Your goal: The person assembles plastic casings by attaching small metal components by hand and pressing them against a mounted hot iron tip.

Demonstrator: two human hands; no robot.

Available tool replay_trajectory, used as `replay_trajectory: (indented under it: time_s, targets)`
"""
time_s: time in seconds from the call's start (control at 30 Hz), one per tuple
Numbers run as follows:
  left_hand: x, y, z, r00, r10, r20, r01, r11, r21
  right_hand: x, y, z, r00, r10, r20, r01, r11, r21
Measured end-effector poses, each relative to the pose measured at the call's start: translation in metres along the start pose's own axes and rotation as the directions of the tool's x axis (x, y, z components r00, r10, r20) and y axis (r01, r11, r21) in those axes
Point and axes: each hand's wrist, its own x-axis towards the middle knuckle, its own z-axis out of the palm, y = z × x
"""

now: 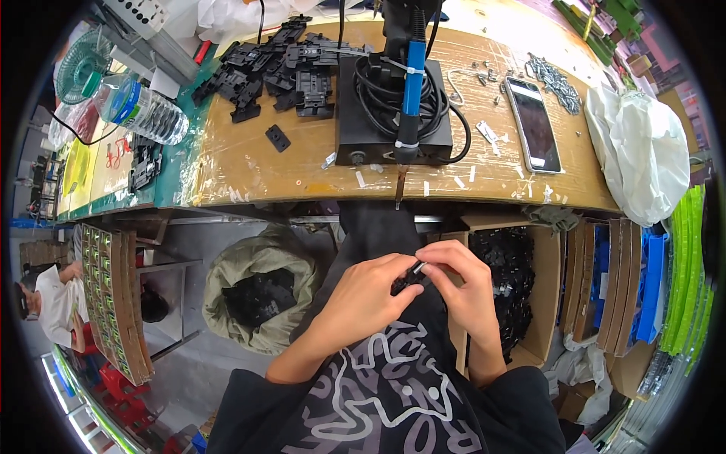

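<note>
My left hand (370,293) is closed around a small black plastic part (403,284), held above my lap, and the fingers hide most of it. With thumb and forefinger pinched, my right hand (465,286) meets it from the other side, at a short silvery metal piece (417,267) on the part's upper end. Whether that piece is seated in the part I cannot tell. Just beyond my hands, a blue-handled tool (413,76) hangs upright, its thin tip (398,198) pointing down at the table's front edge.
Black plastic parts (310,91) are heaped on the table (249,170), left of a black box (355,121) with coiled cable. A phone (535,125), metal pieces (556,83) and a white bag (639,151) lie right. Below stand a sack (219,303) and a carton (550,295) of black parts.
</note>
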Motion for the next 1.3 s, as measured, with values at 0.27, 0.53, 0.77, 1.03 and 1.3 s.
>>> replay_trajectory:
  time_s: [0.27, 0.53, 0.77, 1.03, 1.3]
  targets:
    - [-0.004, -0.01, 0.003, 0.978, -0.049, 0.204, 0.066, 0.995, -0.075, -0.01, 0.008, 0.009, 0.998, 0.023, -0.066, -0.021, 1.0, 0.021]
    - [-0.011, -0.021, 0.002, 0.97, -0.138, 0.199, 0.144, 0.99, -0.014, -0.011, 0.024, 0.014, 0.995, -0.02, 0.102, 0.027, 0.997, -0.069]
    - [-0.009, -0.047, -0.009, 0.946, -0.007, 0.324, 0.176, 0.851, -0.495, -0.009, 0.012, -0.006, 0.975, 0.089, 0.203, -0.142, 0.954, 0.264]
    - [-0.006, -0.054, 0.022, 0.872, -0.058, 0.487, 0.489, 0.168, -0.856, 0.0, 0.021, 0.009, 0.985, -0.164, 0.057, 0.147, 0.961, 0.234]
    - [0.008, -0.069, 0.016, 0.843, -0.201, 0.5, 0.524, 0.088, -0.847, 0.003, 0.042, 0.028, 0.995, -0.085, -0.061, 0.097, 0.968, 0.233]
